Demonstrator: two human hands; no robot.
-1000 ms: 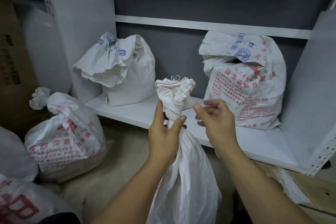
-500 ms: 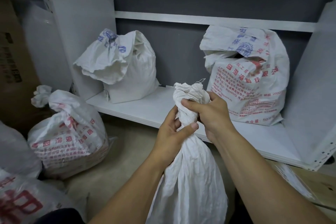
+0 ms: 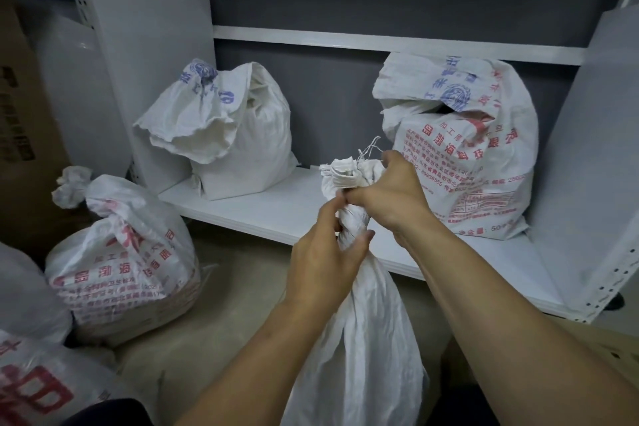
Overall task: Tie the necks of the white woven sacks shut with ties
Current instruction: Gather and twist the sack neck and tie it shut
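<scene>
At six o'clock the white woven sack (image 3: 359, 339) rose, its twisted neck (image 3: 351, 221) gripped by the left hand (image 3: 325, 259) and clutched just above by the right hand (image 3: 390, 197) (loose threads (image 3: 371, 149) poked out on top). Beyond, on the white shelf (image 3: 262, 211), an open-mouthed sack (image 3: 242, 149) sat at eleven o'clock and a printed sack (image 3: 477, 166) at one.

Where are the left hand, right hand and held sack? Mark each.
left hand (image 3: 321, 261): head view, back of hand.
right hand (image 3: 394, 197): head view, back of hand.
held sack (image 3: 366, 339): head view, body.
</scene>
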